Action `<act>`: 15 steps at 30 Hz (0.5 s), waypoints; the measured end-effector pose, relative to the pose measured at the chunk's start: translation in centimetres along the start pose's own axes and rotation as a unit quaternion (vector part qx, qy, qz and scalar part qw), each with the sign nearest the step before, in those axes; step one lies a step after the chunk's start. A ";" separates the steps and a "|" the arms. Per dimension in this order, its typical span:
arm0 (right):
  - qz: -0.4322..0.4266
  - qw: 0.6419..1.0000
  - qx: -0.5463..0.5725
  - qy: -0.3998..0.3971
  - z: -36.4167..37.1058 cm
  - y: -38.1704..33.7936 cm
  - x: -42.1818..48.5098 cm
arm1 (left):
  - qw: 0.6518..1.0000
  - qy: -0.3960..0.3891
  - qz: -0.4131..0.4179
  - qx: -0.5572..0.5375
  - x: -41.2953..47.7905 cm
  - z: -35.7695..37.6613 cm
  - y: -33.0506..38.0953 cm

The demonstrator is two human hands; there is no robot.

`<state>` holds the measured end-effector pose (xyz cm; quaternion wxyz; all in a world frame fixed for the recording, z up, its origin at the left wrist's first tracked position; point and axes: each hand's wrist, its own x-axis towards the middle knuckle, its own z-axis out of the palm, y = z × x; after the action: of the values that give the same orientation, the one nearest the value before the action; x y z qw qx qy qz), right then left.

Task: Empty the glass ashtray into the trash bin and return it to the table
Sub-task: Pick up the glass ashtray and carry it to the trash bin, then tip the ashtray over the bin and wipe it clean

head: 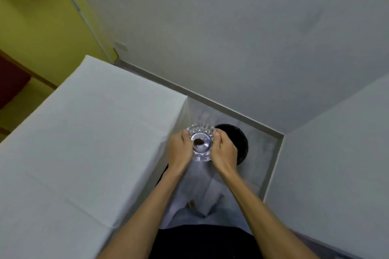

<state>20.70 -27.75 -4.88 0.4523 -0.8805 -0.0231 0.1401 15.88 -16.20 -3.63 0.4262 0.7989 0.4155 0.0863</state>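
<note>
I hold a clear cut-glass ashtray point(201, 143) in both hands, off the table's right edge and above the floor. A small brown clump lies in its bowl. My left hand point(180, 149) grips its left side and my right hand point(224, 150) grips its right side. Just beyond and to the right, a round black trash bin point(240, 141) stands on the floor, partly hidden behind my right hand and the ashtray. The table point(84, 143), covered in a white cloth, fills the left of the view.
White walls close in behind the bin and on the right, forming a narrow corner with a grey skirting board point(210, 101). A yellow wall point(42, 27) lies at far left. My legs and feet show below the ashtray.
</note>
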 end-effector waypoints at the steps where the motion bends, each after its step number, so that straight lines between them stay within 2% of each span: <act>1: 0.017 1.000 0.000 0.015 -0.8 0.9 0.2 | 1.000 -0.015 0.014 0.004 -0.3 1.1 0.4; 10: 0.117 0.990 -0.001 0.083 -4.7 9.1 3.1 | 0.981 -0.176 0.068 0.039 -1.0 10.0 1.1; 15: 0.104 0.991 -0.014 0.084 -2.5 15.3 7.6 | 0.977 -0.200 0.058 0.046 2.3 16.8 -1.9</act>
<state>27.34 -37.51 -17.50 0.4235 -0.8929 0.1051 0.1112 24.48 -24.22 -16.05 0.4579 0.8414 0.2785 -0.0696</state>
